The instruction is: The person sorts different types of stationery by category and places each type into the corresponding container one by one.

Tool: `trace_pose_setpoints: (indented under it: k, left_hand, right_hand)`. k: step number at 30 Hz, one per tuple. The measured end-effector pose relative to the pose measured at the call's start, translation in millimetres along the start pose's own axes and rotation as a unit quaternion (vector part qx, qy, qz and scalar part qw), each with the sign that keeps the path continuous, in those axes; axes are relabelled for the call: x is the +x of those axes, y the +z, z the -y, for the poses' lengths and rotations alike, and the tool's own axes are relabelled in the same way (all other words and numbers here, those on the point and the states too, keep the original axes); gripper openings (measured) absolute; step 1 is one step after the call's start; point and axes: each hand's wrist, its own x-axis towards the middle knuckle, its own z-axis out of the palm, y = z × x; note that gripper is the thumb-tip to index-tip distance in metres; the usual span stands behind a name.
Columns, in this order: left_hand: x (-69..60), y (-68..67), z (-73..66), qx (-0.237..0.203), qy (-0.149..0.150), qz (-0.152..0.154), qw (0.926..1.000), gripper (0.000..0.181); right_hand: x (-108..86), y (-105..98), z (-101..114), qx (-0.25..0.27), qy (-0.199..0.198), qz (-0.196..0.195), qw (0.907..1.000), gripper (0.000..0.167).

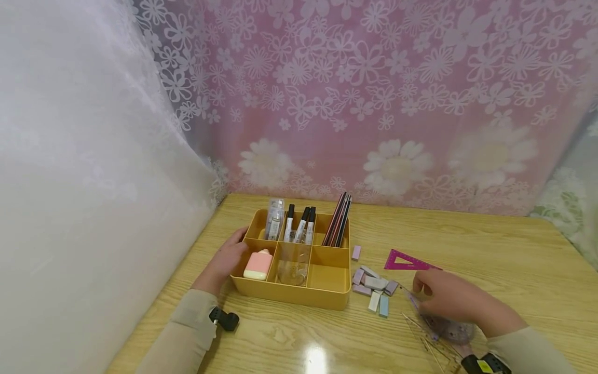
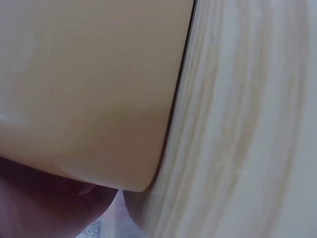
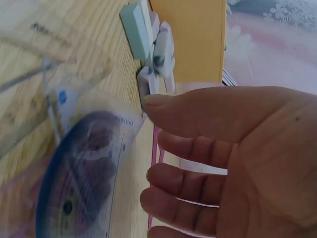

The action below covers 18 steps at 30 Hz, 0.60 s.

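Right hand (image 1: 448, 297): grip loosely parted, near protractor (image 3: 89, 168) | left hand (image 1: 230, 254): against organizer (image 1: 299, 295), can't tell its hold

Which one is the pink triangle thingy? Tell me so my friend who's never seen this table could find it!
Find the yellow divided box on the table, then look right, past the little blocks. The flat triangle lies there, beside the right hand. It's bright pink with a triangle-shaped hole, unlike the pale little blocks.
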Motion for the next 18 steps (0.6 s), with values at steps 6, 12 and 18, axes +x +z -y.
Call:
trace_pose_setpoints:
  k: [6, 12, 18]
  left_hand:
    - [5.2, -0.1, 10.0, 0.011, 0.012, -0.009, 0.9998, 0.061]
    - [3.2, 0.4, 7.4, 0.01, 0.006, -0.009, 0.9999, 0.062]
    - [2.2, 0.7, 6.7, 0.001, 0.003, -0.008, 1.0, 0.064]
  right_hand:
    - [-6.2, 2, -12, 0.022, 0.018, 0.036, 0.9989, 0.026]
    - [-8.8, 5, -16, 0.072, 0.027, 0.077, 0.9941, 0.027]
    - [-10.0, 6, -17, 0.078, 0.029, 0.08, 0.9933, 0.026]
